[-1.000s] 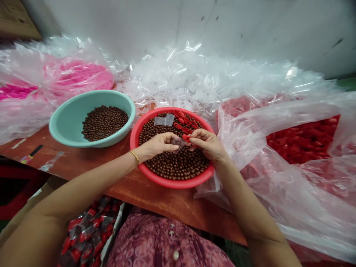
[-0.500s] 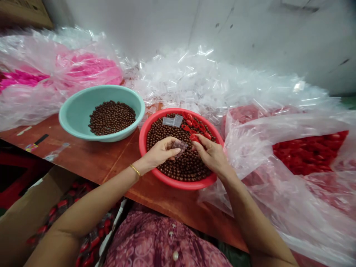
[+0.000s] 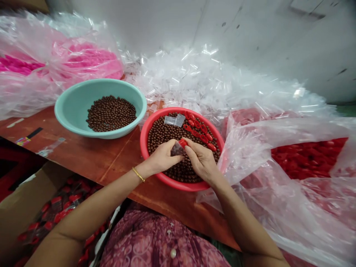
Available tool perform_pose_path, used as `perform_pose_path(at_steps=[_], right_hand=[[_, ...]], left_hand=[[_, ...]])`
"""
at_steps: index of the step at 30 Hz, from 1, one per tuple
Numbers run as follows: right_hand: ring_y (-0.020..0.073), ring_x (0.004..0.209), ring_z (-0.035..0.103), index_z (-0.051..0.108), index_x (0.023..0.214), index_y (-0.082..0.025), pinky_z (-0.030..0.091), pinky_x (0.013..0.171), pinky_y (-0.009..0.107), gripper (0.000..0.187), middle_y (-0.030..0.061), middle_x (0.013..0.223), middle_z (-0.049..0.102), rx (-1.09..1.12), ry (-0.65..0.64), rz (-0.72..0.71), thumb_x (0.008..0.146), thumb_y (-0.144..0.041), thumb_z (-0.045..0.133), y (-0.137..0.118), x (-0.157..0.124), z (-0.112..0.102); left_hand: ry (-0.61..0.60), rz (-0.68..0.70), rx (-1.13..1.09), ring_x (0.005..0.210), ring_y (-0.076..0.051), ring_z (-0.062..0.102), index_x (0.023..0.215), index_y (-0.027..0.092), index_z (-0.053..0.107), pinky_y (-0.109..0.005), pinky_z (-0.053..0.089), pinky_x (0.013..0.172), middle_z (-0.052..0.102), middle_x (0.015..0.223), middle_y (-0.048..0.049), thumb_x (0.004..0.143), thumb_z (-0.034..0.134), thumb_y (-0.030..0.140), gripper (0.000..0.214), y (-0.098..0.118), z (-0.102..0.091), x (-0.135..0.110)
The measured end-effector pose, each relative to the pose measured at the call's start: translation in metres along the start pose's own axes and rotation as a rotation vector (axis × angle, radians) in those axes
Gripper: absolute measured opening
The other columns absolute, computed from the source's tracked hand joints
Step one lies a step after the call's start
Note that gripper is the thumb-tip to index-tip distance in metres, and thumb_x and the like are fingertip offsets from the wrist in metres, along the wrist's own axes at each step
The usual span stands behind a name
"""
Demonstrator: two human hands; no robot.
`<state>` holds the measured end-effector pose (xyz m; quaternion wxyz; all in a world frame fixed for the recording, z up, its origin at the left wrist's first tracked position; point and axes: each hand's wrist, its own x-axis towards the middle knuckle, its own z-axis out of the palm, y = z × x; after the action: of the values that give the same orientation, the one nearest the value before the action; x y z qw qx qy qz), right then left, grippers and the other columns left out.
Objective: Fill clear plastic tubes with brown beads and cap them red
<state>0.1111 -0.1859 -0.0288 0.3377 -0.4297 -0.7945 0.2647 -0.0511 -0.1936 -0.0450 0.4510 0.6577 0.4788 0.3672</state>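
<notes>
Over a red basin [image 3: 145, 148] of small brown balls [image 3: 161, 134], my two hands meet. My left hand [image 3: 162, 157] is closed around a small clear plastic container [image 3: 177, 149]; what is inside it is hard to make out. Pinched in my right hand [image 3: 201, 157] is a red plastic cap [image 3: 183, 142], which sits at the container's end. Whether it is seated fully I cannot tell. Several red plastic pieces [image 3: 198, 135] with ring ends lie on the balls near the basin's far right side, beside clear containers [image 3: 174, 120].
Left of the red basin stands a teal basin [image 3: 65, 111] holding more brown balls. Clear containers [image 3: 189, 78] are heaped behind. Plastic bags hold pink pieces [image 3: 91, 63] and red pieces [image 3: 308, 157]. A cardboard box [image 3: 33, 189] below the table contains red-capped containers [image 3: 57, 202].
My right hand has moved left with the red cap and brought it to the container's end in my left hand. The view has shifted slightly.
</notes>
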Motion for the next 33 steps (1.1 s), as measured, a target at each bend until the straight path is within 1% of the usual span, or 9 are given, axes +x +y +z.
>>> perform_pose_path(at_steps=[5,11,15,17,20,23,26,29,33], right_hand=[[0.0199,0.100,0.066,0.063,0.118,-0.020,0.052,0.091,0.034,0.039,0.0070,0.109,0.070,-0.089,0.010,-0.031,0.090,-0.032,0.040,-0.003,-0.004,0.005],[0.0195,0.093,0.068,0.059,0.124,-0.017,0.054,0.085,0.033,0.044,0.0084,0.107,0.071,-0.133,-0.063,-0.027,0.092,-0.036,0.036,0.001,-0.008,0.013],[0.0190,0.078,0.068,0.066,0.114,-0.017,0.054,0.073,0.031,0.049,0.0071,0.089,0.073,-0.108,-0.087,-0.023,0.092,-0.047,0.035,0.003,-0.004,0.001],[0.0163,0.063,0.065,0.073,0.097,-0.017,0.051,0.062,0.028,0.054,0.0045,0.070,0.069,-0.036,-0.033,0.026,0.091,-0.054,0.034,0.004,0.003,-0.006],[0.0125,0.052,0.056,0.073,0.082,-0.016,0.046,0.052,0.026,0.065,0.0022,0.056,0.059,0.152,0.159,0.178,0.090,-0.062,0.027,0.005,0.016,-0.007],[0.0131,0.059,0.058,0.071,0.093,-0.016,0.048,0.057,0.027,0.075,0.0043,0.070,0.062,0.373,0.169,0.322,0.087,-0.068,0.016,0.003,0.027,0.005],[0.0175,0.097,0.062,0.058,0.123,-0.021,0.050,0.087,0.033,0.079,0.0058,0.107,0.065,0.515,0.013,0.377,0.084,-0.071,0.009,-0.001,0.031,0.017],[0.0186,0.130,0.043,0.038,0.141,-0.025,0.029,0.112,0.038,0.080,0.0041,0.136,0.051,0.615,-0.153,0.410,0.083,-0.073,0.012,-0.007,0.031,0.020],[0.0188,0.141,0.025,0.035,0.143,-0.022,0.016,0.118,0.037,0.082,0.0035,0.149,0.036,0.657,-0.238,0.407,0.081,-0.075,0.023,-0.017,0.029,0.022]], left_hand=[[0.032,-0.060,0.222,0.066,-0.013,0.049,0.072,0.017,0.048,-0.026,0.036,0.061,0.056,0.071,0.0011,0.070,0.058,0.019,0.010,0.007,0.000,0.000],[0.029,-0.079,0.299,0.066,-0.015,0.052,0.073,0.017,0.050,-0.027,0.039,0.061,0.061,0.074,-0.0027,0.072,0.053,0.018,0.003,0.010,0.000,-0.002],[0.001,-0.081,0.326,0.072,-0.017,0.058,0.080,0.015,0.056,-0.027,0.043,0.065,0.065,0.080,-0.0047,0.073,0.053,0.022,0.011,0.013,0.001,-0.003],[-0.013,-0.080,0.354,0.075,-0.018,0.061,0.086,0.016,0.059,-0.028,0.044,0.066,0.067,0.082,-0.0047,0.072,0.054,0.027,0.018,0.017,0.001,-0.004],[-0.068,-0.075,0.501,0.071,-0.021,0.063,0.083,0.017,0.061,-0.030,0.046,0.064,0.068,0.075,-0.0048,0.071,0.053,0.031,0.021,0.023,0.002,-0.005],[-0.142,-0.025,0.629,0.072,-0.025,0.065,0.081,0.016,0.062,-0.032,0.048,0.064,0.069,0.075,-0.0070,0.069,0.052,0.031,0.021,0.029,0.004,-0.006],[-0.176,0.002,0.677,0.075,-0.026,0.066,0.083,0.015,0.063,-0.033,0.050,0.066,0.070,0.078,-0.0088,0.069,0.052,0.029,0.022,0.031,0.005,-0.008],[-0.207,0.032,0.709,0.077,-0.026,0.067,0.086,0.014,0.063,-0.034,0.051,0.068,0.071,0.081,-0.0100,0.068,0.053,0.027,0.024,0.029,0.004,-0.010],[-0.206,0.081,0.774,0.078,-0.027,0.068,0.096,0.013,0.062,-0.034,0.052,0.068,0.071,0.086,-0.0110,0.071,0.054,0.028,0.030,0.024,0.005,-0.011]])
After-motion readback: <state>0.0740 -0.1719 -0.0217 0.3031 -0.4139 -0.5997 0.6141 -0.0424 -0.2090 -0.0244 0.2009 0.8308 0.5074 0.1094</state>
